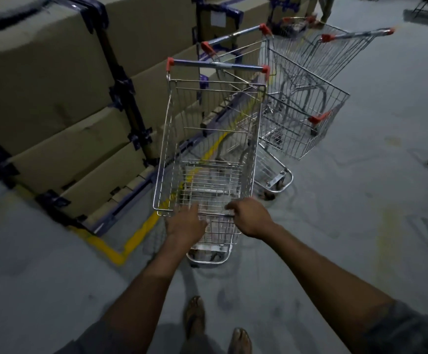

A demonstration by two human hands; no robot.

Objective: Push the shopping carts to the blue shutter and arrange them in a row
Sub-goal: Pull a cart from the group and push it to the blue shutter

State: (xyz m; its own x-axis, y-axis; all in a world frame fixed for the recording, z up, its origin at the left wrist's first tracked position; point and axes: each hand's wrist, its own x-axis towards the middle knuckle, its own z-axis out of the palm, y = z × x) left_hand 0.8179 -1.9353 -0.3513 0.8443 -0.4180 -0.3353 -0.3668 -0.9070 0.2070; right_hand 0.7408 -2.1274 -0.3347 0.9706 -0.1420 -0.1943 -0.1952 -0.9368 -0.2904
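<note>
The nearest shopping cart (pixel 209 139) is standing on the grey floor (pixel 361 200) with its handle facing away from the person. The right hand (pixel 251 218) is curling its fingers round this cart's front rim, while the left hand (pixel 186 223) is resting beside it on that rim, fingers fairly straight. A second cart (pixel 302 118) and a third cart (pixel 335 47) are sitting beyond it to the right, and stacked cardboard boxes (pixel 54 85) are lining its left.
</note>
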